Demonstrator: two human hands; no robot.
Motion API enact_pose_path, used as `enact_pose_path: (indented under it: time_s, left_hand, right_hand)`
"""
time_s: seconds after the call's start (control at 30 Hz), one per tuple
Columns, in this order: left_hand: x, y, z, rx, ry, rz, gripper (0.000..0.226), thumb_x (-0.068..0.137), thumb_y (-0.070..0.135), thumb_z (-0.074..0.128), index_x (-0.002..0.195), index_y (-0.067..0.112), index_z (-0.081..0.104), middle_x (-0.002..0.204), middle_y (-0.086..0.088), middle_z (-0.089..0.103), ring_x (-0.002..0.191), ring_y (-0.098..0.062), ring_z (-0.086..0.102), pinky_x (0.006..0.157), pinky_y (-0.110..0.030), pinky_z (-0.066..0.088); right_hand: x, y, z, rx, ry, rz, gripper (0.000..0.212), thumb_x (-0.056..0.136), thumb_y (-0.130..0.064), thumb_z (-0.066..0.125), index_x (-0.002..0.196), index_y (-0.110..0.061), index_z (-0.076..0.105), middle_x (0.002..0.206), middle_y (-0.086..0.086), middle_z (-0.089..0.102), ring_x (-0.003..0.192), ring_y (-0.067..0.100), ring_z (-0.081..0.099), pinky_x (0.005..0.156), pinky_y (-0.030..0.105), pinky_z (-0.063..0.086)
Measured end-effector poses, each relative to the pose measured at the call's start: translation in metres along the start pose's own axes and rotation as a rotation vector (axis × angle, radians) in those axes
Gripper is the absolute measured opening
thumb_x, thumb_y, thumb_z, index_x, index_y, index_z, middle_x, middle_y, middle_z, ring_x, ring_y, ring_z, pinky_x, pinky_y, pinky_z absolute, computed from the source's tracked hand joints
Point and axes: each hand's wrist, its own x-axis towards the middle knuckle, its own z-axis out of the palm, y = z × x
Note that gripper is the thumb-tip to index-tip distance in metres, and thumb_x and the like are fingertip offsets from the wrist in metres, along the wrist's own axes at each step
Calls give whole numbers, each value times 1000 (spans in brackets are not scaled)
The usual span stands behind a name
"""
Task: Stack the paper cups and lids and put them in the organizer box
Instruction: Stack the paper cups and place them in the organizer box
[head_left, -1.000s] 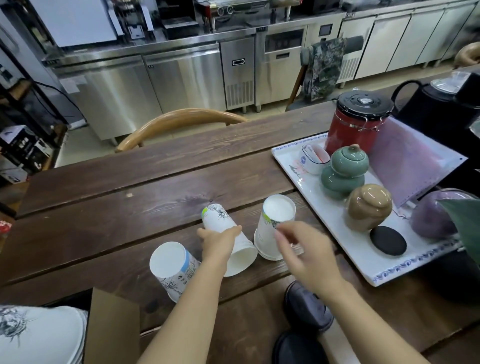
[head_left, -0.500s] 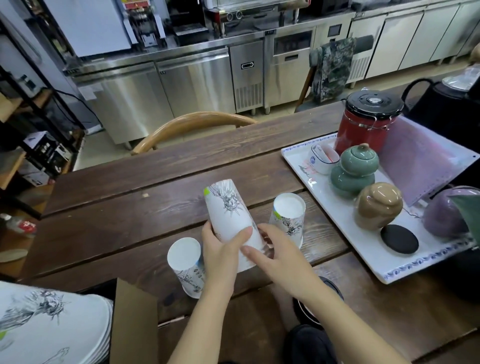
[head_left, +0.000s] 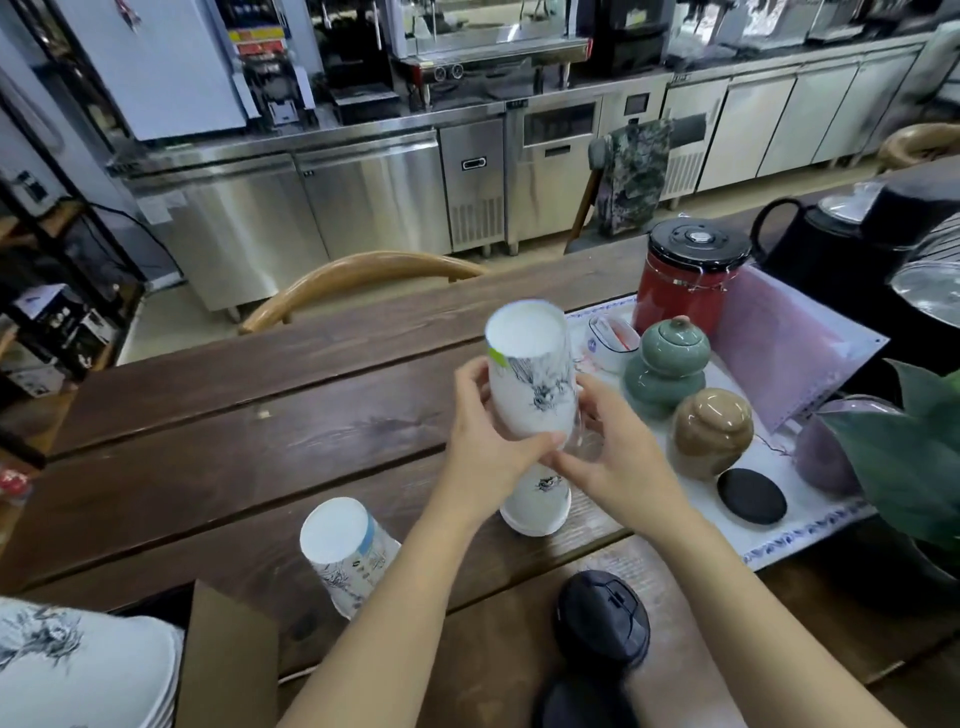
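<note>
Cafe kitchen, wooden table | step: stacking cups | left hand and right hand both gripped upturned cup, held directly above second cup on table | next, likely: lower it squarely over that one.

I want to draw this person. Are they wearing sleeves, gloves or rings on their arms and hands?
No. Both forearms are bare right down to the bottom edge of the picture, with no sleeves showing. The left hand and right hand have no gloves, and I see no rings, watch or bracelet.
</note>
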Motion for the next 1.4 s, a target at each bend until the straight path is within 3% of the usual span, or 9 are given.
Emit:
enact_pose_path:
  time_s: [0.23,0.5,0.67,0.73,0.87,1.03,1.17,1.33,1.4]
  left_hand:
    - [-8,-66,5,158,-144,-228,77,50,21,82,106,46,36,121,16,52,120,-12,53,105,-42,44]
    - [-19,-92,0,200,-259,-419,84,65,17,84,127,35,30,135,0,51,126,-14,46,107,-33,38]
    - [-23,-73,-4,226,-183,-354,80,52,46,81,114,66,34,133,4,48,128,-14,43,106,-42,41]
    - [-24,-47,-11,264,-143,-260,81,56,48,78,121,64,33,131,7,43,130,-14,36,107,-40,37]
    - [-22,16,-28,373,-98,-120,86,68,43,78,137,51,28,130,9,41,128,-12,31,109,-45,34]
    - [-41,68,-82,403,28,-73,89,57,55,75,133,55,29,133,13,45,127,-9,38,101,-35,38]
    - [-64,61,-117,184,140,-168,75,60,31,82,121,53,44,125,17,57,114,2,54,92,-29,49]
    - [-90,25,-138,18,249,-303,71,71,0,75,126,33,43,119,9,61,89,13,62,65,-9,52]
    - [-96,9,-140,-24,267,-381,71,72,-1,74,128,29,43,122,3,61,101,1,62,64,-9,51]
  right_hand:
    - [-12,71,22,7,-149,308,73,65,-10,80,123,-21,36,115,-13,52,105,-3,53,82,11,42]
    - [-14,68,28,161,-277,315,55,60,27,67,78,-20,44,87,-14,53,70,-22,55,64,-1,41]
    - [-16,66,31,214,-181,259,66,54,13,65,98,-36,61,88,-13,72,85,-9,63,72,11,51]
    - [-11,49,31,256,-160,212,72,59,13,71,110,-36,56,102,-20,70,96,-3,64,75,13,51]
    - [11,13,26,283,-173,114,82,63,5,78,133,-13,38,128,2,59,116,10,58,88,21,51]
    - [27,-52,47,328,-304,35,75,68,2,77,127,-25,39,125,-3,56,112,-1,57,87,18,49]
    - [26,-68,85,236,-433,18,75,63,1,79,105,-49,42,120,-11,53,108,-6,54,88,19,48]
    - [16,-57,123,245,-563,85,61,64,14,74,91,-36,49,94,-20,56,85,-24,55,73,2,45]
    - [11,-46,140,165,-596,130,60,59,-2,80,101,-37,54,100,-12,64,98,-8,61,86,21,52]
